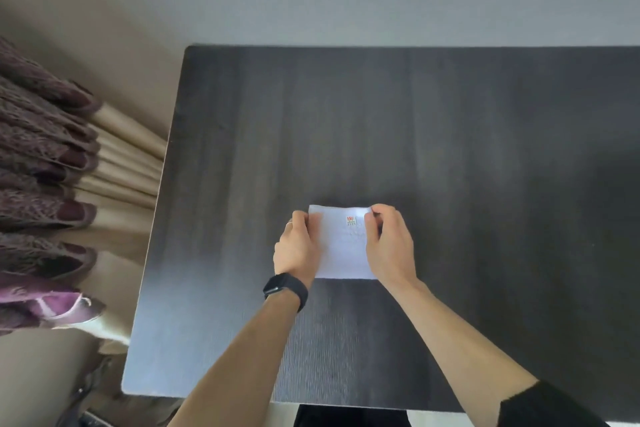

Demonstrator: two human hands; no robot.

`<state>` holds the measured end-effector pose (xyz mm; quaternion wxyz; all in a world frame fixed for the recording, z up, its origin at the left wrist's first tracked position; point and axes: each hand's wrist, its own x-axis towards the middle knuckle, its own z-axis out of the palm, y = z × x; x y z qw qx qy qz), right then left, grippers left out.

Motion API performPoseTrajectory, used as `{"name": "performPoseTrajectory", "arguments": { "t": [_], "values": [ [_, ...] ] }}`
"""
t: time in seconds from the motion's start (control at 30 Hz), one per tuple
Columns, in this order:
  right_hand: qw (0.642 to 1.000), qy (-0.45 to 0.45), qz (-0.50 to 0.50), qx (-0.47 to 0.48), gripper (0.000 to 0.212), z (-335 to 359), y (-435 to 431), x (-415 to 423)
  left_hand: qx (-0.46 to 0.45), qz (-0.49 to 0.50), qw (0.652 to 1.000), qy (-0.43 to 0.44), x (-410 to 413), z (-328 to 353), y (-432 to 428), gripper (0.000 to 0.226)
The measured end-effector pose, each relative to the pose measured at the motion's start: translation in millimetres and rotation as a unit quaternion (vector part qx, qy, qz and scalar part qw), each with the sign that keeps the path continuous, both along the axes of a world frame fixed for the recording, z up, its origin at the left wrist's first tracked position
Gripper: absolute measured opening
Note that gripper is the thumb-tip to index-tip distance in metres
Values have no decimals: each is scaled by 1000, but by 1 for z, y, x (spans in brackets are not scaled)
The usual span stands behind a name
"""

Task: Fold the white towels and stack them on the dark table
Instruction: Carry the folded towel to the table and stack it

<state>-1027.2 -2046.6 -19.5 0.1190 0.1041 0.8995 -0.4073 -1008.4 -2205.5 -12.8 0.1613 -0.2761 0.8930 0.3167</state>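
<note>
Dark table (450, 149) fills the view, cut off at right, with one folded white towel (344, 246) lying toward its front. The left hand (298, 248) and right hand (389, 239) pinch the towel's far corners, and its red label (350, 219) is too small to read.

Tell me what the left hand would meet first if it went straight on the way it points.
Nothing, it seems: the left hand, gripping the left edge of the white towel, points away from the person, and ahead lies only bare dark table up to its far edge.
</note>
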Motion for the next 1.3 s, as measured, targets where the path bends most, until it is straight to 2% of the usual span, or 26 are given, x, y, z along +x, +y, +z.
{"name": "performPoseTrajectory", "arguments": {
  "t": [0.13,0.27,0.37,0.43,0.53,0.63,0.73,0.9,1.07,1.3],
  "values": [
    [1000,-14,1,28,22,-13,-5,6,-36,-15,999,-2,1,-8,0,16],
    [997,-3,-21,77,24,-14,-10,6,-86,-37,996,9,2,-12,0,25],
    [993,-19,-63,103,35,-10,-13,2,-102,-32,993,60,9,-12,-1,30],
    [990,-10,-70,126,39,-6,-11,7,-138,-90,978,130,18,-16,-4,41],
    [983,86,14,160,37,-9,-5,22,-180,-207,946,172,30,-28,-13,60],
    [956,147,143,209,47,-22,1,34,-180,-277,932,151,32,-38,-21,68],
    [933,127,219,256,55,-33,2,33,-178,-291,933,117,31,-45,-26,70],
    [924,102,231,289,59,-44,5,32,-174,-290,935,105,30,-49,-28,70],
    [928,92,231,279,59,-46,9,34,-183,-300,933,85,28,-44,-27,71],
    [932,8,276,236,61,-6,17,19,-204,-345,916,-7,16,-6,-25,66]
  ]
}}
